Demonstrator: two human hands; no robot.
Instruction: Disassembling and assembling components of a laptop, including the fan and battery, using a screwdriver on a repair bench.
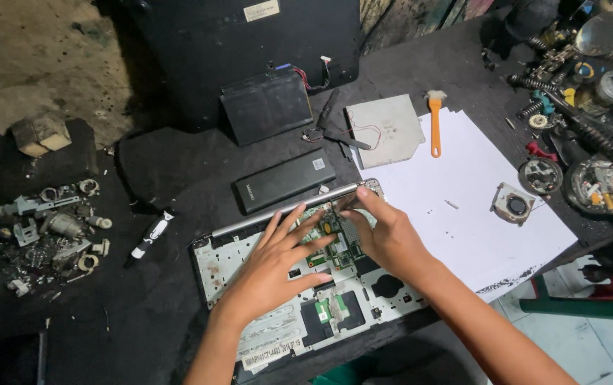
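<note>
A dark, scuffed workbench (178,164) stands against a grimy wall, crowded with parts and tools. At its near edge lies an opened laptop base with a white inner shell (264,324), its green circuit board (335,242) exposed. The person's left hand (271,267) rests flat on the shell, fingers spread wide, fingertips touching the board's left edge. The right hand (385,232) reaches in from the right, wrist bent, thumb and forefinger pinched together at the board's far corner, beside the grey hinge bar (285,210); what they pinch is too small to tell.

Just beyond the bar lies a slim black rectangular pack (284,180) with a small white label at its right end. Further back sit a flat black battery with red and black leads (267,105) and a grey metal plate (386,128). An orange-handled brush (435,121) lies on a white paper sheet (477,214), which also carries a small round cooling fan (513,203). A black marker with a white band (151,234) lies left of the laptop, near a heap of grey scrap fittings (50,232). A pale sticker strip (271,353) runs along the laptop's near edge, and a white rectangular label (261,10) sits on the black case at the back.
</note>
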